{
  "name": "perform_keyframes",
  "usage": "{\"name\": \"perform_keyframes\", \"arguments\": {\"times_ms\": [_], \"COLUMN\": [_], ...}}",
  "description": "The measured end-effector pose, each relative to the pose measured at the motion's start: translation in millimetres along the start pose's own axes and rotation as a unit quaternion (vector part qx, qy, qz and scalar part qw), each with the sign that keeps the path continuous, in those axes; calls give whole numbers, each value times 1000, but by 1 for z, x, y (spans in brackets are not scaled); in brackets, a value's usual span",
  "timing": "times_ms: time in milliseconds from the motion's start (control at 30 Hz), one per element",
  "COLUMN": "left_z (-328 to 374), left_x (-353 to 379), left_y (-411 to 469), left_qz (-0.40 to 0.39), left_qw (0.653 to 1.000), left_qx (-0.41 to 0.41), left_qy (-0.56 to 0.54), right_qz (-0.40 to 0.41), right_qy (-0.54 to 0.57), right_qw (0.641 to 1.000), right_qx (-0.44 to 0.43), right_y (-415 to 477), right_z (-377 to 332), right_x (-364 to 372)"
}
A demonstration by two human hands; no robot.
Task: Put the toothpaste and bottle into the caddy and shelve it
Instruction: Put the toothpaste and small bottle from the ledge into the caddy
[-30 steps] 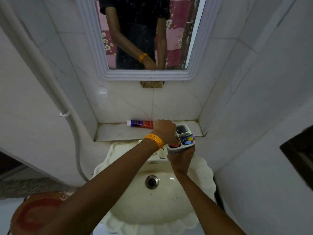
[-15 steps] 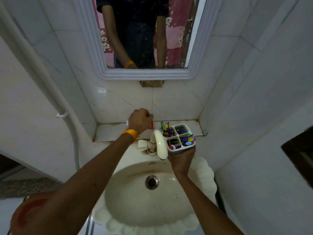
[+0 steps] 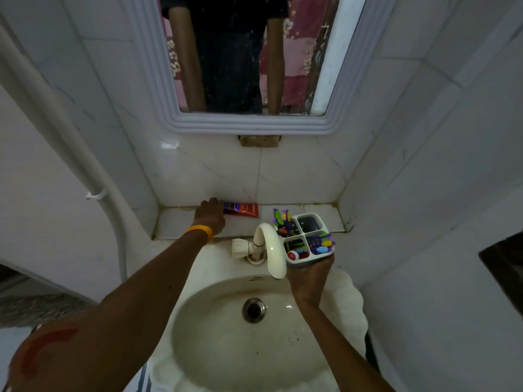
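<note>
The red and blue toothpaste tube [image 3: 243,209] lies flat on the tiled ledge [image 3: 175,224] against the back wall. My left hand [image 3: 210,215], with an orange band at the wrist, is curled over the tube's left end. My right hand [image 3: 310,275] holds the white four-compartment caddy [image 3: 305,235] from below, in the air over the basin's right side, just in front of the ledge. Toothbrushes stick out of the caddy. A small item with a red and white top [image 3: 293,254] sits in its front-left compartment. The back-right compartment looks dark and bare.
A white curved tap [image 3: 273,250] stands right beside the caddy on its left. The cream basin [image 3: 226,349] lies below. A mirror [image 3: 240,52] hangs above the ledge. A white pipe [image 3: 56,131] runs down the left wall. Tiled walls close in on both sides.
My left hand has left the caddy and moved left onto the toothpaste's end on the ledge. The caddy has stayed in my right hand at about the same spot.
</note>
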State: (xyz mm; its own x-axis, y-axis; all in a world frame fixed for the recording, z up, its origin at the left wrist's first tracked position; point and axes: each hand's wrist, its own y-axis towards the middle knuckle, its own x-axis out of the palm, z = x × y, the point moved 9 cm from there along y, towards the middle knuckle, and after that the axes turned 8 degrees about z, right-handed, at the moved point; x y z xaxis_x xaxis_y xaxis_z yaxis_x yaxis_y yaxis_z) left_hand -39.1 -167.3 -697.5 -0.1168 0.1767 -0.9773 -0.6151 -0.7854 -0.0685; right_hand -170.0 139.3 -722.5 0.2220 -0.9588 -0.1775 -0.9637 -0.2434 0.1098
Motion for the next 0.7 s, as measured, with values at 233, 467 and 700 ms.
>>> {"name": "perform_keyframes", "arguments": {"times_ms": [233, 467, 700], "left_z": [-3, 2, 43], "left_x": [7, -22, -160], "left_y": [1, -9, -28], "left_qz": [4, 32, 199], "left_qw": [994, 997, 958], "left_qx": [12, 14, 91], "left_qy": [104, -67, -188], "right_qz": [5, 5, 13], "right_qy": [8, 6, -21], "right_qw": [1000, 1000, 1000], "right_qx": [-4, 3, 13], "right_y": [-3, -5, -3], "right_z": [-4, -6, -3], "right_x": [1, -1, -1]}}
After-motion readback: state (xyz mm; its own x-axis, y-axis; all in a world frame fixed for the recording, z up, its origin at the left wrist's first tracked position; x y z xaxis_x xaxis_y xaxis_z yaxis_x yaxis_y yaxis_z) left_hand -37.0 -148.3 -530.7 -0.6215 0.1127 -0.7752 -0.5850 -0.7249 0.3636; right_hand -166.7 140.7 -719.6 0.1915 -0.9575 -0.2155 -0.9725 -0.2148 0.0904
